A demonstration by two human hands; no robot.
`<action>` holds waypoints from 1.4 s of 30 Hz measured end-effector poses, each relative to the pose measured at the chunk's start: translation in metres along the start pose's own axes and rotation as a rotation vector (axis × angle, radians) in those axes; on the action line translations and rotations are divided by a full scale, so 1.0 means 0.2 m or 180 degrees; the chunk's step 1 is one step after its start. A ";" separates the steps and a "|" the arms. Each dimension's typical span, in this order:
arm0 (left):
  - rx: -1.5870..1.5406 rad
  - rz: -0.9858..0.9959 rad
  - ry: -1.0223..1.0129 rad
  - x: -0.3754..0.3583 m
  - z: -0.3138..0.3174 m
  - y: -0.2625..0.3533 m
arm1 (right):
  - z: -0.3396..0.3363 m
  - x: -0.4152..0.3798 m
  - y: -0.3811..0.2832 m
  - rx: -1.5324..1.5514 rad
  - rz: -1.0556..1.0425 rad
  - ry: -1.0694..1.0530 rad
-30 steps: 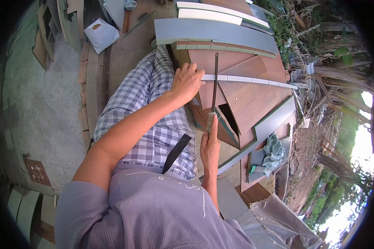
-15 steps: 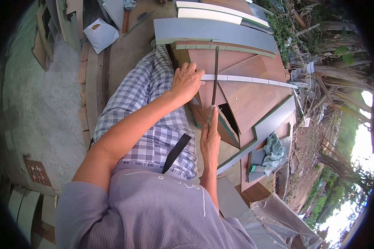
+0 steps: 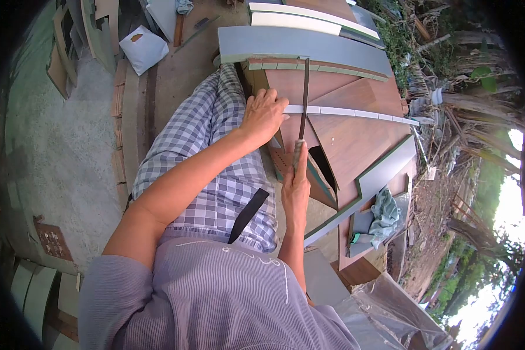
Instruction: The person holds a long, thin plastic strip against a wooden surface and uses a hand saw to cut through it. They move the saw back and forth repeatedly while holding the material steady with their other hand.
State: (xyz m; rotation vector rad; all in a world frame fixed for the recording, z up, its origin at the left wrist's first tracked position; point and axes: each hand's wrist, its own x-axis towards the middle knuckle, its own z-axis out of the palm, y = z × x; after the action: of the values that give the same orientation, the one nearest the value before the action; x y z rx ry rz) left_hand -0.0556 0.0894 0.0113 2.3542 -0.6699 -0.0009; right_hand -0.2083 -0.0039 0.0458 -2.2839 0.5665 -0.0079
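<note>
A long thin dark blade [image 3: 305, 96] with a light, wrapped-looking handle [image 3: 298, 153] is in my right hand [image 3: 297, 185], the index finger stretched along the handle. The blade crosses a narrow white strip marked with cross lines [image 3: 356, 113], which lies over brown boards [image 3: 356, 143]. My left hand [image 3: 263, 115] has its fingers bent over the strip's near end, pressing or gripping it. Farther up lies a grey board [image 3: 303, 45] with a greenish, segmented strip [image 3: 321, 67] along its lower edge.
An angled grey panel [image 3: 364, 184] lies right of the boards, beside a crumpled greenish cloth [image 3: 384, 214]. A white bag [image 3: 144, 51] rests on the ground at the upper left, near leaning panels [image 3: 99, 35]. Plastic sheeting [image 3: 385, 309] is at the lower right.
My right hand and the blade have moved a little up and away from my body. My left hand has stayed in nearly the same place on the strip.
</note>
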 end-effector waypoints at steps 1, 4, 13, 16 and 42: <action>-0.0016 0.0004 -0.0015 0.00 0.00 0.00 | -0.01 -0.05 0.02 -0.0078 -0.0089 0.0030; -0.0031 -0.0052 -0.0059 0.00 0.01 0.00 | -0.04 -0.22 0.08 -0.0085 0.0443 -0.0192; 0.0016 0.0001 0.0025 0.00 0.01 -0.01 | 0.01 0.01 -0.02 0.0032 0.0069 0.0018; 0.0045 -0.0013 0.0037 0.01 0.00 -0.01 | -0.02 -0.01 -0.01 0.0017 0.0093 -0.0088; 0.0056 -0.0020 0.0000 0.01 0.02 -0.01 | -0.02 -0.18 0.02 -0.0168 0.0365 -0.0105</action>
State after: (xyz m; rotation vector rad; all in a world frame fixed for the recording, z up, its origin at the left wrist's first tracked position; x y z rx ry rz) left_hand -0.0529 0.0870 0.0087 2.3731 -0.6652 0.0022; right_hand -0.2420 0.0056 0.0521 -2.2948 0.6867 0.1018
